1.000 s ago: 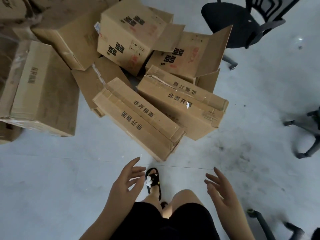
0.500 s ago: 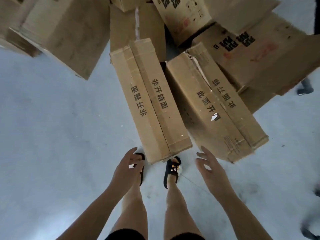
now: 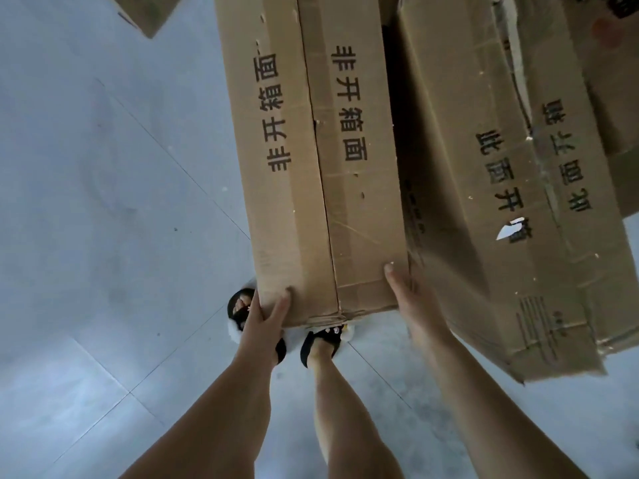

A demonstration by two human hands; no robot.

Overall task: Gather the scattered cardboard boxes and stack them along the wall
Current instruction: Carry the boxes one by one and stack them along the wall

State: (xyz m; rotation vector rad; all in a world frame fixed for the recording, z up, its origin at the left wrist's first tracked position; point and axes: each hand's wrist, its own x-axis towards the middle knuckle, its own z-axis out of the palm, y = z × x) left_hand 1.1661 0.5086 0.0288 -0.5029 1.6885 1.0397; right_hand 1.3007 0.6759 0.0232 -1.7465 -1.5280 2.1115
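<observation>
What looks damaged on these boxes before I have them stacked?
The right-hand box is battered: torn tape along its top seam and a crushed, peeling near corner. The box gripped by the left hand and right hand looks sound.

Looks like a storeroom or the back area of an office/warehouse, not a home. Floor [image 3: 103, 202] is large pale grey tiles with thin grout lines, scuffed and dusty. Long cardboard shipping cartons [image 3: 311, 150] lie straight on it with no shelving or pallets under them. They carry printed Chinese handling marks, torn tape and dented corners. More cartons [image 3: 518, 202] are packed in just beside the first, and another carton corner [image 3: 145, 12] shows at the top edge. The person wears black slippers [image 3: 242, 305], so casual indoor work.
</observation>
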